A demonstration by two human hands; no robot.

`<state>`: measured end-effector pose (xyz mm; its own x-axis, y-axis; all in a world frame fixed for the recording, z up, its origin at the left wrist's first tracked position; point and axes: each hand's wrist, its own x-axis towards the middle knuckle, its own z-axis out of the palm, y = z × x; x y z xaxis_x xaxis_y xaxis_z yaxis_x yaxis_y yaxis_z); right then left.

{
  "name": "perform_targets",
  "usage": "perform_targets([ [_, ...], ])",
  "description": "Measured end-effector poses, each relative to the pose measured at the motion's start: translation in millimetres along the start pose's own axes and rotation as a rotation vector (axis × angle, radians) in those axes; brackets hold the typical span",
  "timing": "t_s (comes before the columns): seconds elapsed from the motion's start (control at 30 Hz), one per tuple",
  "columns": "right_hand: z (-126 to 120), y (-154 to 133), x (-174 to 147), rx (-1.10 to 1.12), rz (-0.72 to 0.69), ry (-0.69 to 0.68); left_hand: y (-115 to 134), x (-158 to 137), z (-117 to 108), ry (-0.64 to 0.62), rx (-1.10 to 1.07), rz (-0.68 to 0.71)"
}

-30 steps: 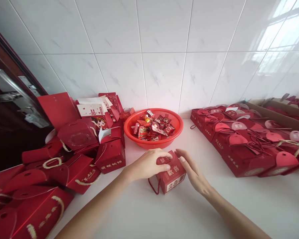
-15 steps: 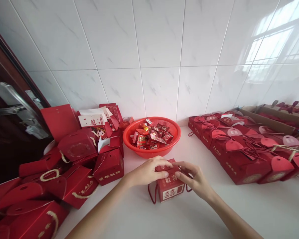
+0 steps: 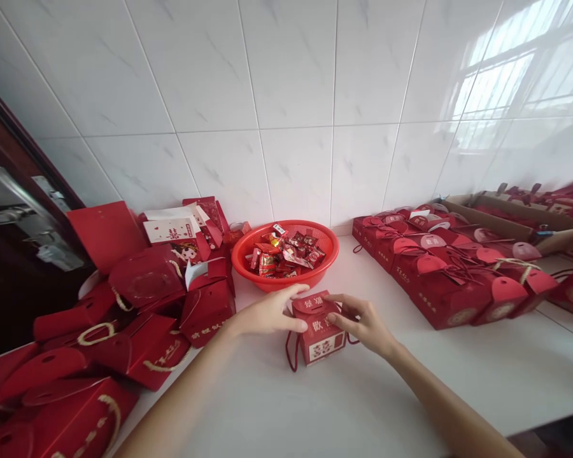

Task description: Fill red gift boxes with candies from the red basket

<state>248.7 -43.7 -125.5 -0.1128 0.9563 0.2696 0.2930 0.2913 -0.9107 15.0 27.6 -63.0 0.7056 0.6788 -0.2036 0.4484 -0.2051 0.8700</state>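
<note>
A small red gift box [image 3: 321, 331] stands upright on the white tabletop, its lid flaps folded down and a white-and-gold panel on its front. Dark red cord loops hang at its left and right sides. My left hand [image 3: 271, 313] is open at the box's left, thumb by its upper left edge and fingers spread behind. From the right, my right hand [image 3: 365, 323] grips the top edge, with thumb on the front flap and fingers on the back one. Just behind the box is a red plastic basket [image 3: 333, 253] holding wrapped candies [image 3: 291, 254].
Red boxes with cream rope handles [image 3: 148, 350] are heaped on the left. Rows of closed red boxes [image 3: 444, 280] stand on the right, near open cardboard cartons [image 3: 506, 219]. A tiled wall [image 3: 296, 165] runs along the back, and a door handle [image 3: 9, 213] is far left.
My left hand has drawn off the lid to the box's left side, its fingers spreading. My right hand stays at the top right edge. The view has shifted slightly to the right.
</note>
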Motion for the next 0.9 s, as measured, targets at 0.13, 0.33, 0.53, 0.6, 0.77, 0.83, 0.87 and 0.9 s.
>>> perform_targets([
  [0.13,-3.4,-4.1,1.8,-0.016,0.032,0.041,10.7,0.0,-3.5,0.081,-0.055,-0.039],
  [0.33,-11.1,-31.7,11.6,-0.100,0.059,0.098,43.7,-23.4,-10.1,0.162,-0.342,0.160],
  [0.53,-17.3,-94.3,25.4,0.004,0.015,0.087,58.3,-32.0,6.5,0.159,-0.406,0.283],
  [0.6,-10.0,-108.1,26.9,0.014,0.000,0.017,60.4,-33.0,11.4,0.160,-0.421,0.301],
  [0.77,20.9,-106.8,26.5,-0.108,-0.037,0.069,62.4,-36.9,19.6,0.193,-0.367,0.331],
  [0.83,27.3,-101.3,26.2,-0.138,-0.034,0.155,59.5,-36.6,23.0,0.192,-0.345,0.359],
  [0.87,27.9,-99.5,25.8,-0.125,-0.038,0.189,56.9,-35.4,25.2,0.195,-0.320,0.369],
  [0.9,27.0,-98.7,24.9,-0.091,-0.044,0.214,53.7,-33.1,27.8,0.212,-0.281,0.372],
])
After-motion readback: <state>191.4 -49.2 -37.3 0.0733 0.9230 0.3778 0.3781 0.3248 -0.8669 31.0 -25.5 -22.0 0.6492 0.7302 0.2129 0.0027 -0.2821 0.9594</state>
